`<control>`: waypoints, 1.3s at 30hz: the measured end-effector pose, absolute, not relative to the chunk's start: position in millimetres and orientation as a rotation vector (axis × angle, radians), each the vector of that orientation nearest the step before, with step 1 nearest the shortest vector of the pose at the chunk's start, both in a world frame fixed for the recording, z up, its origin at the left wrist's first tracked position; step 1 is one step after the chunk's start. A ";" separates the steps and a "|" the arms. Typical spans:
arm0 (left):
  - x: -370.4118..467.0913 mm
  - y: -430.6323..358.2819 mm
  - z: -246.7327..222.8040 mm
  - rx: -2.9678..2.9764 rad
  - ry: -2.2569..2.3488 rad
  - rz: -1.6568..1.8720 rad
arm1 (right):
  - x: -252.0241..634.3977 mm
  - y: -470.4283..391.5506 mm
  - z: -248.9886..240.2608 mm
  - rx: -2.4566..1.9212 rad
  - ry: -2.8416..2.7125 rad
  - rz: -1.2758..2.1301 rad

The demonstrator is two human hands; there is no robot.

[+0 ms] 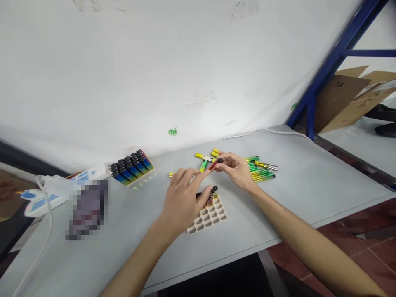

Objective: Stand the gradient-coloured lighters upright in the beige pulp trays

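The right hand (236, 168) pinches a red lighter (214, 165) in closed fingers; the left hand (182, 198) hovers, fingers loosely spread, over the cream tray (208, 218) on the tabletop (293, 194).

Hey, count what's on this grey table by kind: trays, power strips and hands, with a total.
Slotted lighter trays: 2, a full dark one and a mostly empty beige one
White power strips: 2
Bare hands: 2, left, right
Total: 6

workshop | blue steel rack (334, 62), cardboard boxes (349, 99) (flattened), lighter trays (131, 167) on worktable (309, 194)
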State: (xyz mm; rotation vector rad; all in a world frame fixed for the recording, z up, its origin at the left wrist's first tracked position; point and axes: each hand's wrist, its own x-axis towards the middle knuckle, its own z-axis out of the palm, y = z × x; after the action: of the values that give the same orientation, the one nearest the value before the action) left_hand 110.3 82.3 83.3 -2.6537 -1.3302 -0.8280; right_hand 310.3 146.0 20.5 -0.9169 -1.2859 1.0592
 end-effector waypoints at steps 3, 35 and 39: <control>117.0 102.0 97.2 -2.748 -1.505 -0.639 | 306.8 142.4 23.4 -0.851 -1.264 1.227; 52.9 133.3 41.9 -1.796 -2.517 -3.097 | 357.7 171.9 16.2 -1.416 -1.103 0.530; 52.2 133.9 40.2 -1.763 -2.429 -3.207 | 355.6 171.4 16.0 -1.458 -1.149 0.535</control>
State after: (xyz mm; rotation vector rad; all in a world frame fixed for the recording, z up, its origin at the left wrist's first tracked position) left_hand 52.2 133.9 40.2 -1.7633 -2.4292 -3.2072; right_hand 355.6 171.4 16.0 -1.4577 -1.1487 0.5354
